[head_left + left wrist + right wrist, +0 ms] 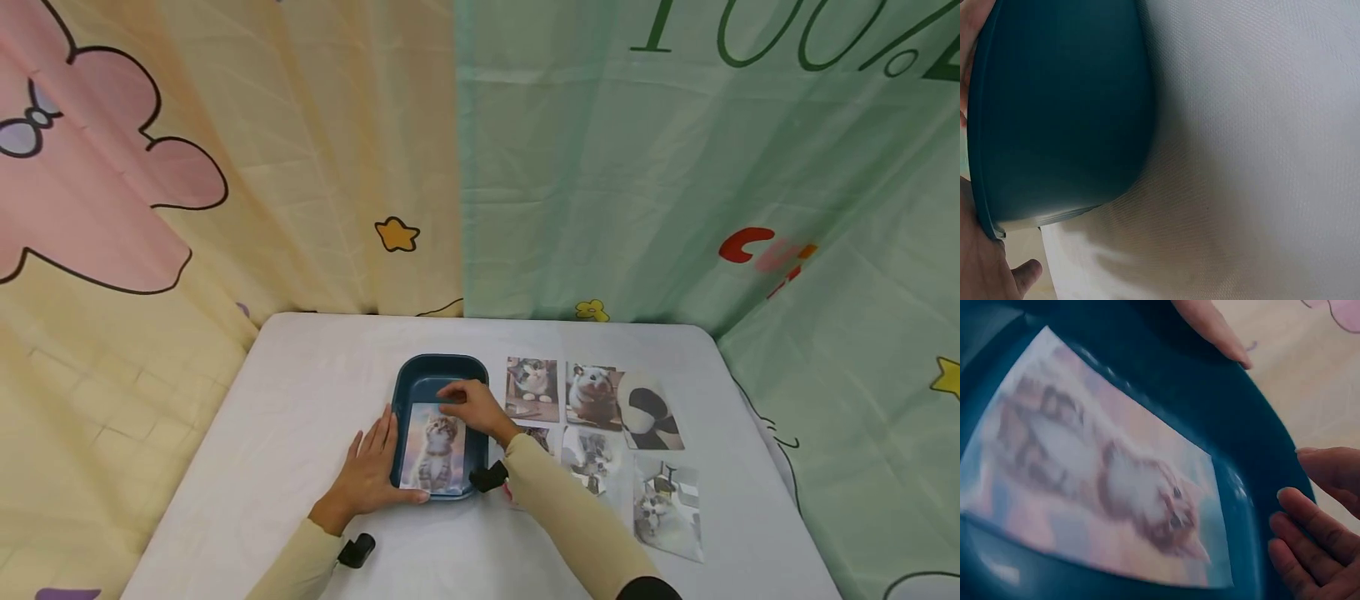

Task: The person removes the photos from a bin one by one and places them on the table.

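Observation:
A dark blue-green tray [442,360] stands on the white-covered table. Inside it lies a picture card [433,450] of a striped kitten, face up; in the right wrist view the whole kitten card [1104,469] shows flat within the walls. My left hand [367,477] rests along the tray's left side, fingers straight at the rim and thumb by the front corner. The left wrist view is mostly filled by the tray's outer wall [1066,112]. Over the far part of the tray hovers my right hand [478,408], its loosely bent fingers [1313,534] and thumb apart with nothing between them.
Right of the tray lie several animal picture cards: a cat card [532,392], a hamster card [591,398], a black-and-white animal card [651,417], a grey animal card [588,454] and a nearer cat card [666,510]. My right forearm partly covers others. Printed curtains [555,192] hang behind the table.

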Available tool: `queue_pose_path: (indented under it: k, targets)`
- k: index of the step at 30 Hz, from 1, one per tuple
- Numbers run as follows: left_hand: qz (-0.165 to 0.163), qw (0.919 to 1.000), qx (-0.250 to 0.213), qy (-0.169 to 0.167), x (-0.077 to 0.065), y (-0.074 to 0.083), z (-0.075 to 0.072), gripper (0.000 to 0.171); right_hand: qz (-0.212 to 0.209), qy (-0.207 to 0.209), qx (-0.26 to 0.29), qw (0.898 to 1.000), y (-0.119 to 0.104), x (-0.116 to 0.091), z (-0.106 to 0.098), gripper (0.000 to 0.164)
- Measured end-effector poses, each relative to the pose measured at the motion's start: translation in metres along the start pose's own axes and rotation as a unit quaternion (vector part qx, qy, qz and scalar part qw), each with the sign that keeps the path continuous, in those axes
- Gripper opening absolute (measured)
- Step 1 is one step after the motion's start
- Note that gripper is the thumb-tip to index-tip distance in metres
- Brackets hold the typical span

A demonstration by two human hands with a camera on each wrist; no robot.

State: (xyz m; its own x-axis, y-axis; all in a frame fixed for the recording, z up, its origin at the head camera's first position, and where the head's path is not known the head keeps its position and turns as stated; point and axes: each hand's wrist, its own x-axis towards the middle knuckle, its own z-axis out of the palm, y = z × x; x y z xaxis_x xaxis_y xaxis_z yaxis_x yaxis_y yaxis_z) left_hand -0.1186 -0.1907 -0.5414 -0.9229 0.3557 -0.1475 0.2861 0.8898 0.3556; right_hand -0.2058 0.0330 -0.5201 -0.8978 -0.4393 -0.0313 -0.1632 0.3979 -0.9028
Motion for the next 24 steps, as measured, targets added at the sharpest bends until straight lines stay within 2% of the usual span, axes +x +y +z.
queue_pose_path:
  k: [5, 10, 16, 18, 24]
  targets:
    - [0.007, 0.9999, -0.001, 0.009, 0.000, 0.001, -0.001, 0.138, 0.042, 0.029, 0.034, 0.998, -0.002, 0.009, 0.021, 0.031]
    - [0.011, 0.9999, -0.006, 0.011, -0.001, 0.002, 0.000, 0.138, 0.095, 0.054, 0.003, 0.994, 0.003, 0.011, 0.035, 0.033]
    - [0.008, 0.9999, -0.004, 0.013, -0.003, 0.001, 0.002, 0.137, 0.097, 0.072, -0.075, 0.990, 0.010, 0.012, 0.044, 0.036]
    - [0.008, 0.9998, -0.004, 0.015, -0.004, 0.001, 0.001, 0.136, 0.100, 0.066, -0.079, 0.990, 0.012, 0.012, 0.045, 0.035]
    - [0.011, 0.9998, -0.004, 0.013, -0.002, 0.001, 0.000, 0.136, 0.103, 0.062, -0.040, 0.992, 0.011, 0.011, 0.044, 0.027]
